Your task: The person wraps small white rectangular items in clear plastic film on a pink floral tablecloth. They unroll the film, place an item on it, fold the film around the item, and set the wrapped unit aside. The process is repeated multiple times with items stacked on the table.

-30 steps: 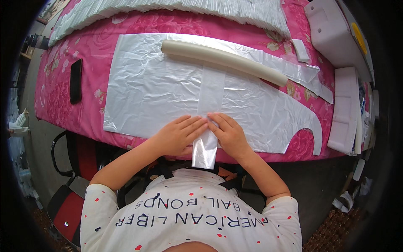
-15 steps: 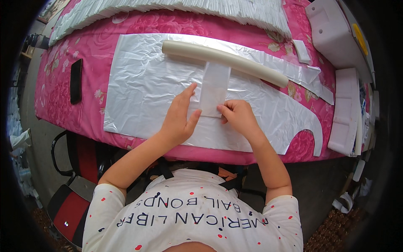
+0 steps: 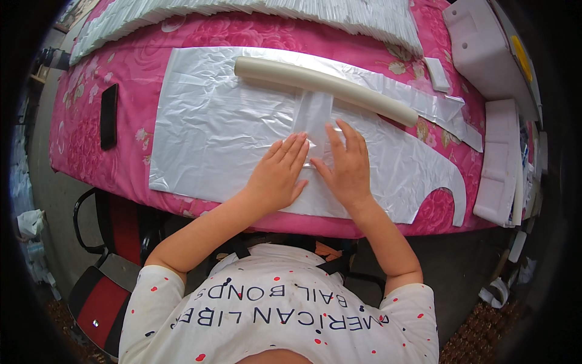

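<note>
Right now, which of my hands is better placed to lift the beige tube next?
Probably your right hand: it's open and reaches closer to the beige tube. Your left hand sits farther off, by the plastic strip.

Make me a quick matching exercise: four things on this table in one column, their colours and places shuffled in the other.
Things:
1. tube
2. phone-like slab
3. tablecloth
4. narrow strip

Descriptions:
A. pink, flowered, beneath everything else listed
B. silvery, reaching from the tube toward the left hand and right hand
C. beige, lying on the large sheet
D. black, left of the large sheet

Pairs: 1-C, 2-D, 3-A, 4-B
</note>
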Tool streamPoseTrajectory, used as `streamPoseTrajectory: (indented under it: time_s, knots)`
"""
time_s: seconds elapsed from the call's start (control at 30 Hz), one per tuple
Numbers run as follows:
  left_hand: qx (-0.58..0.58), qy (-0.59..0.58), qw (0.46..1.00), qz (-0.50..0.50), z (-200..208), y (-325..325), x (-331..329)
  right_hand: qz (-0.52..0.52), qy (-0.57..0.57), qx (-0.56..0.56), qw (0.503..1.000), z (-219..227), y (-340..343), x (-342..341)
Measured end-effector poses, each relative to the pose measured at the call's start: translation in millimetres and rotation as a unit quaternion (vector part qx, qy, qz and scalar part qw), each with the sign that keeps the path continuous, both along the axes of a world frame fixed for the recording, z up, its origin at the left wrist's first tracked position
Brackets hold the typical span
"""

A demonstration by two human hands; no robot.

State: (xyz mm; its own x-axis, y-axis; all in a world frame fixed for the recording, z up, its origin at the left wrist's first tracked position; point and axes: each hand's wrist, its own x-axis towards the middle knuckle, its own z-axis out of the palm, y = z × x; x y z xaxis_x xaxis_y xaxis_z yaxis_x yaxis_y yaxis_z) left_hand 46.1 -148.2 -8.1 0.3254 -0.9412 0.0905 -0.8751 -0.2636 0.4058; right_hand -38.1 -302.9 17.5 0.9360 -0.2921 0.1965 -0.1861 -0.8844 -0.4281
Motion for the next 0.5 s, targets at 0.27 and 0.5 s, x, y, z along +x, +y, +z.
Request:
streamPoseTrajectory:
  time_s: [0.27,0.5]
  knots:
    - [-0.080,-0.069,0.994,0.007,-3,-10,15,0.233,-0.006,0.010,0.972,-16,-39,12]
    - [-0.121,-0.087,0.987,-0.063,-4,-2,25,0.235,-0.056,0.019,0.970,-18,-40,14]
